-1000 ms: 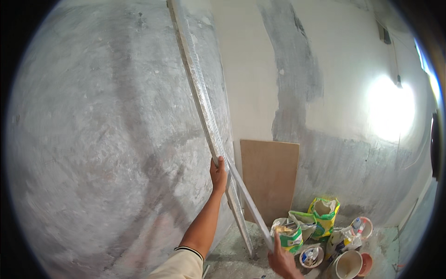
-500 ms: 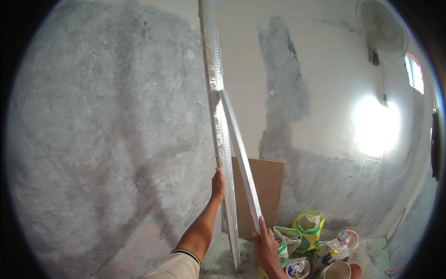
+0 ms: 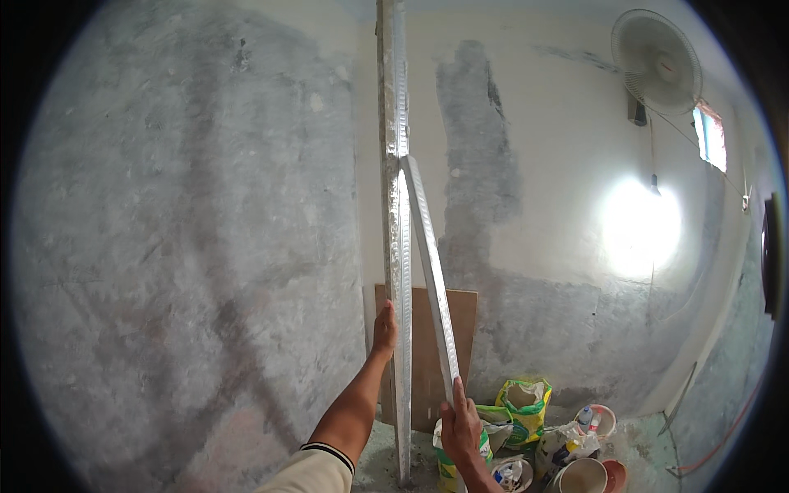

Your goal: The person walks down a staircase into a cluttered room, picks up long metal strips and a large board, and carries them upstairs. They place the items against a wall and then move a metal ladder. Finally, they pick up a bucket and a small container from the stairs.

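Observation:
A long metal channel (image 3: pixel 400 246) stands nearly upright in front of me, its lower end at the floor and its top running out of view. My left hand (image 3: pixel 385 330) is closed on its left edge at mid-height, the fingertips hidden behind it. From its lower end, a shorter metal bar (image 3: pixel 433 271) slants up to the left, held in my right hand (image 3: pixel 461 426). The bar's upper end meets the channel or overlaps it; which one I cannot tell.
A brown board (image 3: pixel 448 333) leans on the wall behind the channel. At lower right are an open yellow-green bag (image 3: pixel 526 411), a beige bucket (image 3: pixel 582 476) and a white tub (image 3: pixel 604 417) with bottles. A fan (image 3: pixel 657 64) and lit bulb (image 3: pixel 653 187) hang at right.
The channel has gone from tilted to nearly upright, its lower end moving left. The bar in my right hand is steeper. My view has turned a little right; both hands keep their grip.

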The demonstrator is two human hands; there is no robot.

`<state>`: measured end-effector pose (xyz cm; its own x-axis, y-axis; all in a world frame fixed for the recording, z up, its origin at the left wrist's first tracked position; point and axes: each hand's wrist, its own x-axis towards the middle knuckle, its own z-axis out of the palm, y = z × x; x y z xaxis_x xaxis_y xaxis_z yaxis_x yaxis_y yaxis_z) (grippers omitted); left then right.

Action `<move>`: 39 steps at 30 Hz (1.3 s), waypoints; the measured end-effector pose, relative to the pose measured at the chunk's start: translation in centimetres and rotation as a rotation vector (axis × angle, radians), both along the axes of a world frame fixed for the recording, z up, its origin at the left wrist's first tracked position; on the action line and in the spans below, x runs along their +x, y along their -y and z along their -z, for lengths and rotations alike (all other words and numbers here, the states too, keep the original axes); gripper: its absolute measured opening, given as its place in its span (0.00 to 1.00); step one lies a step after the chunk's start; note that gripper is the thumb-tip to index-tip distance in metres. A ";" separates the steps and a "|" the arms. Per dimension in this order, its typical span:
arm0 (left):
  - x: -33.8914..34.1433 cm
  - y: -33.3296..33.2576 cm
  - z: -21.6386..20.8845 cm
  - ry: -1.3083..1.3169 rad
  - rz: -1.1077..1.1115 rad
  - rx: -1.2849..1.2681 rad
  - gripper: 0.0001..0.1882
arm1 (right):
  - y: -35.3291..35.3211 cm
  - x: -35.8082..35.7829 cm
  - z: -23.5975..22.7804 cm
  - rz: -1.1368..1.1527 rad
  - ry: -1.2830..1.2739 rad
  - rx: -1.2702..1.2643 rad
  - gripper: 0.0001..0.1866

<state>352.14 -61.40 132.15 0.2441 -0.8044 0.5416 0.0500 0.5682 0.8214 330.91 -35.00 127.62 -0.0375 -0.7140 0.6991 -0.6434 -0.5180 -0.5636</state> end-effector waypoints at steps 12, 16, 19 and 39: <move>0.3 0.9 0.1 0.057 0.134 0.043 0.39 | 2.3 -0.2 -4.1 0.012 0.032 -0.142 0.35; -0.7 -0.9 -0.9 0.077 0.111 0.052 0.43 | 5.1 -0.6 -11.6 0.010 0.060 -0.195 0.36; -1.2 -2.0 -1.9 0.064 0.077 0.069 0.42 | 5.8 -1.2 -13.0 -0.002 0.054 -0.225 0.36; 0.0 -0.1 -1.4 0.052 0.099 0.016 0.38 | 7.3 -1.1 -13.4 -0.030 0.075 -0.161 0.35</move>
